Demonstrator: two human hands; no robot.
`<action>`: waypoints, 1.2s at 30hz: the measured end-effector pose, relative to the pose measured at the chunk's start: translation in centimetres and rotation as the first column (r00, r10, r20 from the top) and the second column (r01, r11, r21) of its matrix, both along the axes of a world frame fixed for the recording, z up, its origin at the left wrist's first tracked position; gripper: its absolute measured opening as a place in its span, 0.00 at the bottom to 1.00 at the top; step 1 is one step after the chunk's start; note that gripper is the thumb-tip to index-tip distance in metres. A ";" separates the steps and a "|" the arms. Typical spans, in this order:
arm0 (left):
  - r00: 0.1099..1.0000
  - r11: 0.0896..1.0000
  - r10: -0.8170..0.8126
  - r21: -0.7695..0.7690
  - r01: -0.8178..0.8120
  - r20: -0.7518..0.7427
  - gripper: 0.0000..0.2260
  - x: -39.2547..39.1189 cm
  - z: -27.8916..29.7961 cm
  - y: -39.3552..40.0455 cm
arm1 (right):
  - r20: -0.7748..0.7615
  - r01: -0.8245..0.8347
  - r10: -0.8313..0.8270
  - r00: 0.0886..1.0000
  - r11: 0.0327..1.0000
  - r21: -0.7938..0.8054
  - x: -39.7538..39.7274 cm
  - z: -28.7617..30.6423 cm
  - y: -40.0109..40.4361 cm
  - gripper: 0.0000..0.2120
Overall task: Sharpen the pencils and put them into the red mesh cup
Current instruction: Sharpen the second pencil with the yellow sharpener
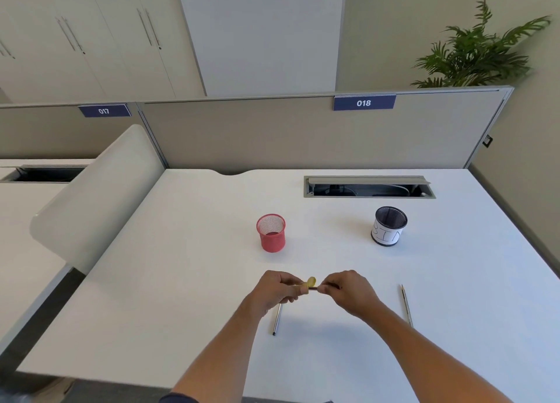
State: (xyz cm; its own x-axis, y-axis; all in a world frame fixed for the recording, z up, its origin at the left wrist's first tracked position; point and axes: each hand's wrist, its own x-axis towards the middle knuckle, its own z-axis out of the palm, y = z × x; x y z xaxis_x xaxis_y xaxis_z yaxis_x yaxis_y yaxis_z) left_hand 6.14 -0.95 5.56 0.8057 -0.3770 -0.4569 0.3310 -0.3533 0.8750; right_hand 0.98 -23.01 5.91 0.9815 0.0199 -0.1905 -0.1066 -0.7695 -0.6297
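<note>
Both hands pinching yellow sharpener (309, 284) and pencil (321, 287); red mesh cup (271, 233) beyond, black cup (389, 226) right

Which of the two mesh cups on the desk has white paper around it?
The dark mesh cup, standing to the right near the cable opening. The red mesh cup, further left, has bare mesh and no paper.
</note>
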 end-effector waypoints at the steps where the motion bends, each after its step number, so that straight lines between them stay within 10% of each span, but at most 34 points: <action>1: 1.000 1.000 -0.001 0.011 0.001 0.015 0.12 -0.1 -0.1 0.1 | -0.077 0.006 -0.001 0.997 0.998 0.067 0.3 0.0 0.0 0.11; 10: 0.998 0.999 -0.003 0.052 0.000 0.060 0.11 0.0 0.4 -0.1 | -0.222 -0.048 0.118 0.968 0.954 0.296 0.9 0.6 -0.7 0.10; 14: 1.000 0.996 -0.005 0.091 0.007 -0.024 0.21 0.0 0.7 0.1 | 0.102 -0.129 0.132 0.986 0.991 -0.036 0.7 0.2 -0.5 0.04; 19: 0.986 0.998 0.028 -0.045 -0.036 -0.167 0.21 -0.4 0.2 -0.1 | 0.551 -0.148 0.310 0.775 0.936 -0.320 0.1 0.0 -0.3 0.02; 24: 1.000 0.999 0.002 -0.033 -0.002 -0.010 0.09 -0.3 -0.2 -0.4 | 0.158 -0.108 0.144 0.977 0.970 -0.216 0.3 0.6 -0.4 0.09; 29: 0.996 1.000 -0.005 -0.008 0.005 0.085 0.10 -0.2 -0.3 -0.4 | -0.176 -0.020 0.043 0.983 0.991 0.129 0.9 0.7 -0.9 0.15; 36: 0.996 0.999 -0.005 0.052 0.000 0.091 0.11 -0.2 0.6 -0.8 | -0.122 -0.088 0.115 0.986 0.974 0.206 0.4 1.2 -1.5 0.08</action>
